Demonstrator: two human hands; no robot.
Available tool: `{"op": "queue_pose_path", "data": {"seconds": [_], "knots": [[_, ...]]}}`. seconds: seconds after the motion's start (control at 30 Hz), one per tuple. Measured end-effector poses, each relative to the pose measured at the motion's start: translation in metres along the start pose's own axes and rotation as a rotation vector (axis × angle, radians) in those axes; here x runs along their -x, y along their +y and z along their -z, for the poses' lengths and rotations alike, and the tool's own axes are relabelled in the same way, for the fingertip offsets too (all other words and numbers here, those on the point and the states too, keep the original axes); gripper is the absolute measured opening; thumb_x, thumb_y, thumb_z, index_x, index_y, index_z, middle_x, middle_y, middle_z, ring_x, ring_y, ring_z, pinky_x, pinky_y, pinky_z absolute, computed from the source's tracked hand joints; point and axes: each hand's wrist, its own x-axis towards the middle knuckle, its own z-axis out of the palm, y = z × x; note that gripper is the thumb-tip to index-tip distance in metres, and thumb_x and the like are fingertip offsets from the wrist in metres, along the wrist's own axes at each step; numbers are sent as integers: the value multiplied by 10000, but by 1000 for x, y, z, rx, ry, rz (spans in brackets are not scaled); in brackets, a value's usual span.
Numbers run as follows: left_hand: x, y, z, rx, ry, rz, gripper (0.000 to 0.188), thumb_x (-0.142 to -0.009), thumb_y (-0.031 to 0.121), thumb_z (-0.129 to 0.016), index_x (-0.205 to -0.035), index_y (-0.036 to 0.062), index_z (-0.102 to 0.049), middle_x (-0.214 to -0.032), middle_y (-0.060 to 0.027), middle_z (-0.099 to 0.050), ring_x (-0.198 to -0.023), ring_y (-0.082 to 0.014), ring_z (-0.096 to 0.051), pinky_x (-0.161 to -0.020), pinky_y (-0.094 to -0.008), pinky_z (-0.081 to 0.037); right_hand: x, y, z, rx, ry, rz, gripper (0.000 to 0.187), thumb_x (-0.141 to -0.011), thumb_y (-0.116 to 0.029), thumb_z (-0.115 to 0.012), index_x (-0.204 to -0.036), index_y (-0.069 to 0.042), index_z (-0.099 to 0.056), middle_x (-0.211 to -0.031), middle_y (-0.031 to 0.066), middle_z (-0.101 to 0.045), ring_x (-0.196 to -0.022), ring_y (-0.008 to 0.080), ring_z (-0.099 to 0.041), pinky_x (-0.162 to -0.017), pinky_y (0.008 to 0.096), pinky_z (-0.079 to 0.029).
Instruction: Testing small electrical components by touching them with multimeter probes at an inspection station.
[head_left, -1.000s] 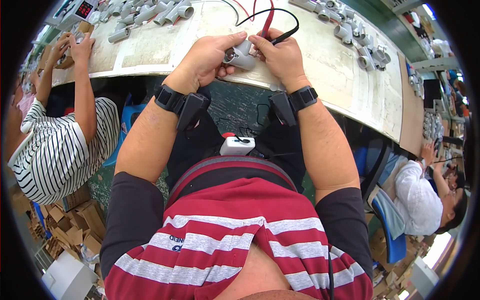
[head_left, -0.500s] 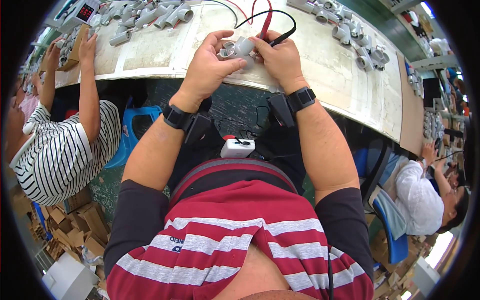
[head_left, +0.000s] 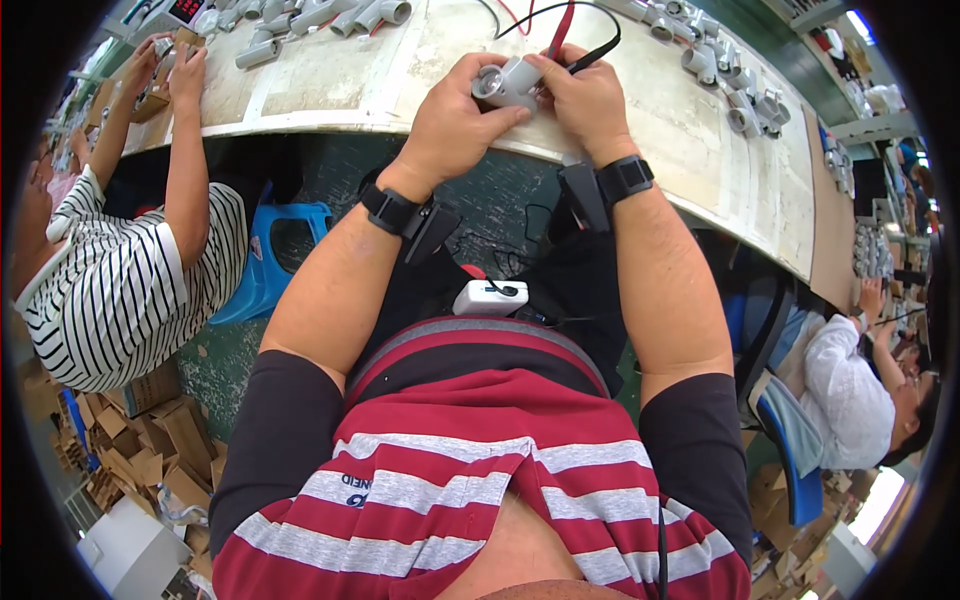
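Note:
Over the near edge of the workbench (head_left: 350, 100), my left hand (head_left: 452, 122) is closed around a light grey T-shaped plastic piece (head_left: 512, 84), like a pipe fitting. Its round open end, with something shiny inside, points left. My right hand (head_left: 588, 108) grips a red test probe (head_left: 562, 28) and a black test probe (head_left: 596, 54), both slanting up from its fingers. The right thumb lies against the fitting's upper branch. The probe tips are hidden behind the fingers and the piece.
Similar grey fittings (head_left: 345, 18) lie in a heap at the far left; more fittings (head_left: 745, 95) spread along the right. A display box (head_left: 180, 12) stands far left. A person in a striped shirt (head_left: 130, 290) works at left, another in white (head_left: 848, 390) at right.
The fitting has turned, and its round end now faces left more plainly. My left fingers have closed around it. Both hands appear slightly farther right in the view, along with the bench.

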Motion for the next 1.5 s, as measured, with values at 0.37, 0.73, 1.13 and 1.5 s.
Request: {"op": "queue_pose_path", "data": {"seconds": [0.37,0.73,1.13,1.5], "knots": [[-1,2,1,11,-29,46,531,-855,197,-854,-1291,50,-587,-1001,-65,-711,-854,-125,-672,-776,-280,-559,-4,14,-2,-16,45,45,288,-941,-280,-758,-921,7,-743,-738,54,-709,-637,116,-648,-600,269,-518],[1,13,6,230,29,196,523,-922,160,-790,-1333,35,-491,-921,-80,-669,-722,-91,-642,-592,-248,-532,-2,8,-1,-166,32,-26,237,-956,-232,-753,-959,3,-723,-771,61,-709,-635,120,-635,-582,256,-511],[-15,-29,167,-175,464,406,629,-918,222,-780,-1367,-38,-425,-1070,-234,-664,-781,-254,-705,-602,-351,-570,-3,15,20,-409,64,-40,224,-974,-208,-748,-1041,-5,-680,-845,108,-719,-680,158,-653,-586,269,-520],[16,134,99,-294,260,-659,414,-923,-22,-660,-1328,-52,-579,-1284,-119,-617,-1095,-182,-570,-980,-322,-457,9,14,24,-372,84,-69,191,-977,-191,-735,-1017,-11,-689,-823,85,-717,-659,138,-646,-567,258,-510]]}}
